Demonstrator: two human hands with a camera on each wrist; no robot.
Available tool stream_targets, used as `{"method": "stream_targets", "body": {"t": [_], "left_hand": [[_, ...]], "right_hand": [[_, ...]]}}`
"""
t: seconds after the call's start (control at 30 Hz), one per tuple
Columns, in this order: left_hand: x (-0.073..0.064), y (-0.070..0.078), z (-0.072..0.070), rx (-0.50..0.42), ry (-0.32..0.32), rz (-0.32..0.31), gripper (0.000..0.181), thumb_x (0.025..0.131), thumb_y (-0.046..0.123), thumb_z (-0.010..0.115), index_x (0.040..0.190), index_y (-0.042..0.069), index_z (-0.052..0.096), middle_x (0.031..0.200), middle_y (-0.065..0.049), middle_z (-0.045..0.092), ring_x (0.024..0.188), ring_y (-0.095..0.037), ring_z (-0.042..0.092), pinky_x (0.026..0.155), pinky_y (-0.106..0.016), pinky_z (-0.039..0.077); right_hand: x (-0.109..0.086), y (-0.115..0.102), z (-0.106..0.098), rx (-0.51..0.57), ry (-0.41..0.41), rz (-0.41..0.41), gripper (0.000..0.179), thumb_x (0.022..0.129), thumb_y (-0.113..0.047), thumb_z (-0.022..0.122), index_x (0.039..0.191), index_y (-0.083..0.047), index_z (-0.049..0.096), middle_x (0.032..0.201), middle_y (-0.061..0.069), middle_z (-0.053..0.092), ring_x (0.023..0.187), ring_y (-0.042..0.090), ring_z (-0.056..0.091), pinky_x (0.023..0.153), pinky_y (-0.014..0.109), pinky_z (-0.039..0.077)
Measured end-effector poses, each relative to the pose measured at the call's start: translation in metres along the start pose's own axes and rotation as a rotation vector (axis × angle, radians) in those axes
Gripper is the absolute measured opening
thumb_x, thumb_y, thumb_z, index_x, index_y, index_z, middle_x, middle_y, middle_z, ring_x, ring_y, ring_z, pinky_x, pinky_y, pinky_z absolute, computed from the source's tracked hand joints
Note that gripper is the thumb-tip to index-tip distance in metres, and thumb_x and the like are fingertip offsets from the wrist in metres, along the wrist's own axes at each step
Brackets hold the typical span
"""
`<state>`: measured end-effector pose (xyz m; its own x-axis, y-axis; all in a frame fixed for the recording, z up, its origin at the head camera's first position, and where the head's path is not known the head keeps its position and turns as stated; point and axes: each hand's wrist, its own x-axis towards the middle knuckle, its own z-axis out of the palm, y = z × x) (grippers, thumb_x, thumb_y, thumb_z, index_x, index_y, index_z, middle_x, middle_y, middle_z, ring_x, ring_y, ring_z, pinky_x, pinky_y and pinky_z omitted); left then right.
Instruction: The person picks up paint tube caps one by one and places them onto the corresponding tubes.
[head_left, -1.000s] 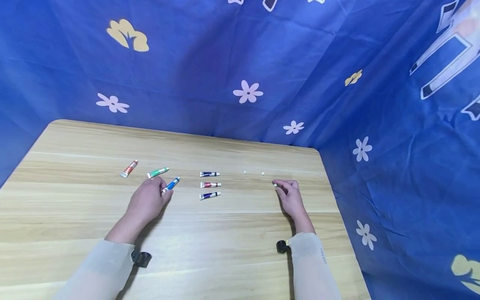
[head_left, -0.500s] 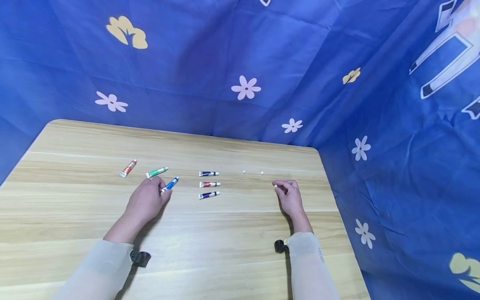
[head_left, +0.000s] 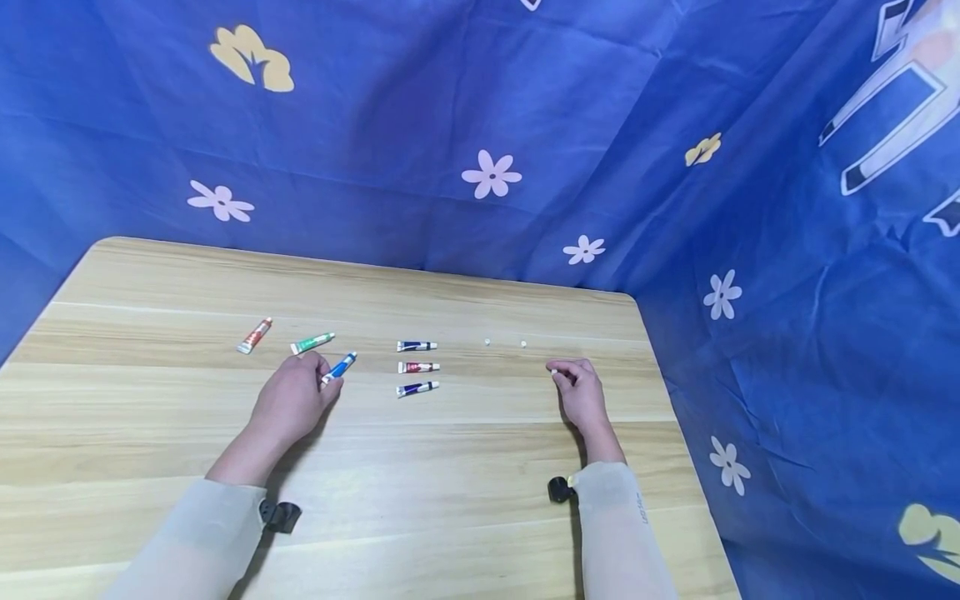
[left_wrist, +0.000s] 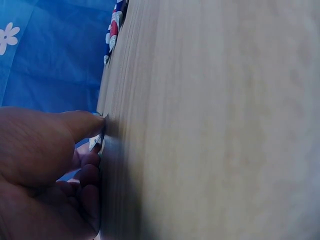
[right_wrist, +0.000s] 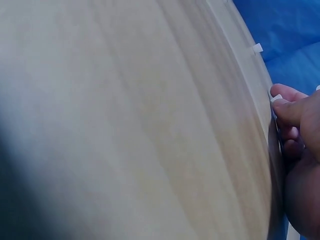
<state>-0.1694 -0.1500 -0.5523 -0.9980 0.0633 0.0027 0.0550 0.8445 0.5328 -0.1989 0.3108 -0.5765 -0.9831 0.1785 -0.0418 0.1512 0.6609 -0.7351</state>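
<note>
My left hand pinches a small blue paint tube between thumb and fingers, its narrow end pointing away and to the right. In the left wrist view only a bit of the tube shows beside the thumb, low at the tabletop. On the right side of the table, my right hand pinches a tiny white cap between thumb and index finger. The right wrist view shows this cap at the fingertips, close to the wood. A green paint tube lies just beyond the left hand.
Farther left lies an orange-red tube. A column of a dark blue tube, a red tube and a purple-blue tube lies mid-table. Two white caps, one left and one right, sit beyond the right hand. Blue cloth borders the table.
The white cap sits slightly farther back between the right fingertips. The left hand and the tubes stay in place; the head view has shifted a little.
</note>
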Motion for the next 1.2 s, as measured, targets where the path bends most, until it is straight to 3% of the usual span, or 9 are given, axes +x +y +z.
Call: {"method": "stream_targets", "body": {"t": [0.47,0.73,0.93,1.03,1.2], "left_hand": [[-0.001,0.001,-0.002,0.006,0.003,0.007,0.025,0.103,0.022,0.07,0.098,0.0,0.058,0.091,-0.019,0.058,0.084,-0.035,0.057,0.073,-0.052,0.051],[-0.005,0.007,-0.004,0.031,-0.007,0.028,0.023,0.104,0.016,0.063,0.1,-0.007,0.058,0.092,-0.024,0.059,0.084,-0.037,0.059,0.076,-0.056,0.052],[-0.003,0.002,-0.002,0.015,-0.031,0.006,0.029,0.104,0.019,0.056,0.097,-0.009,0.058,0.094,-0.026,0.06,0.084,-0.038,0.058,0.078,-0.057,0.052],[-0.002,-0.003,-0.002,-0.034,-0.061,-0.024,0.03,0.107,0.023,0.052,0.094,-0.004,0.058,0.095,-0.023,0.06,0.087,-0.036,0.059,0.078,-0.053,0.052],[-0.002,-0.011,-0.011,-0.145,-0.119,-0.061,0.033,0.112,0.031,0.047,0.102,0.0,0.055,0.087,-0.013,0.058,0.078,-0.029,0.057,0.065,-0.04,0.045]], "right_hand": [[0.001,-0.002,-0.006,0.157,0.001,0.08,0.02,0.106,-0.013,0.068,0.123,-0.011,0.079,0.129,0.009,0.07,0.117,0.024,0.063,0.099,0.029,0.049],[0.0,0.006,-0.007,0.295,0.023,0.133,0.022,0.106,-0.014,0.068,0.126,-0.012,0.078,0.129,0.006,0.069,0.111,0.017,0.059,0.09,0.019,0.049],[-0.002,0.017,-0.007,0.542,0.097,0.145,0.024,0.106,-0.01,0.069,0.128,-0.003,0.075,0.126,0.006,0.072,0.112,0.008,0.063,0.094,0.012,0.053],[-0.003,0.021,-0.009,0.728,0.129,0.124,0.022,0.106,-0.007,0.068,0.125,0.002,0.075,0.121,0.003,0.074,0.108,0.005,0.066,0.095,0.014,0.055],[-0.004,0.026,-0.017,1.068,0.126,0.094,0.018,0.109,-0.001,0.059,0.123,0.006,0.069,0.108,0.0,0.071,0.093,0.009,0.066,0.087,0.019,0.056]]}}
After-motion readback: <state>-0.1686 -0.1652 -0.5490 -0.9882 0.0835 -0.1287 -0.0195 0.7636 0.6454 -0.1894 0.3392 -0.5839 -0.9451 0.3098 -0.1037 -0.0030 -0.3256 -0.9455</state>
